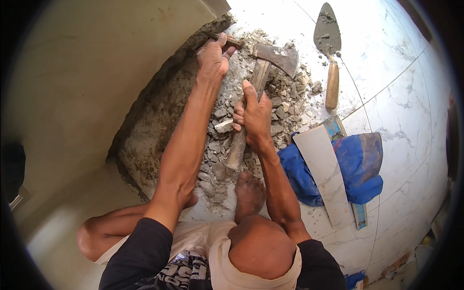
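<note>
Gripping hatchet [261, 75], rod [235, 42] — hands [257, 115] over rubble [215, 152].

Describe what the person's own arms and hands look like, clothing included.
The left hand and right hand wear no gloves. Both forearms are bare, with no watch or bracelet visible. The sleeves are short and black.

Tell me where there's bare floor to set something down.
White, grey-veined tile lies bare right of the pointed, wooden-handled trowel and the crumpled blue cloth. Crowded: broken grey rubble around the right hand and its wooden-handled metal axe.
</note>
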`<action>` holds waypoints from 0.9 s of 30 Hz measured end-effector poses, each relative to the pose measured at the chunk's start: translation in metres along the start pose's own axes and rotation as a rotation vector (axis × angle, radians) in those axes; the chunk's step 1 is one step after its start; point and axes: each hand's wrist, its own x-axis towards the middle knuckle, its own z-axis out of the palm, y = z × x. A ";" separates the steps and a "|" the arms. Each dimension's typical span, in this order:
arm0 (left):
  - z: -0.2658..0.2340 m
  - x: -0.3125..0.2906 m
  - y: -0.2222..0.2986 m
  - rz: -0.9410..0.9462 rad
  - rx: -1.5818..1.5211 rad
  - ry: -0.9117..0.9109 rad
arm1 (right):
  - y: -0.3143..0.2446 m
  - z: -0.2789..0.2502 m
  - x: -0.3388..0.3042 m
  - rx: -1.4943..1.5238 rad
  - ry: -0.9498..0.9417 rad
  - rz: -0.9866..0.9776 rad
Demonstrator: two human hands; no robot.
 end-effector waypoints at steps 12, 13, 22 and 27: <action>0.004 0.001 0.002 -0.041 -0.041 0.091 | -0.045 -0.008 -0.005 -0.010 0.112 -0.299; 0.003 0.001 0.004 -0.043 -0.047 0.080 | -0.046 -0.008 -0.006 0.044 0.151 -0.370; 0.012 -0.001 0.012 -0.111 -0.115 0.118 | 0.029 0.020 0.025 -0.095 0.183 -0.352; 0.001 0.009 0.015 -0.143 -0.167 0.095 | -0.011 0.016 0.005 -0.022 0.115 -0.396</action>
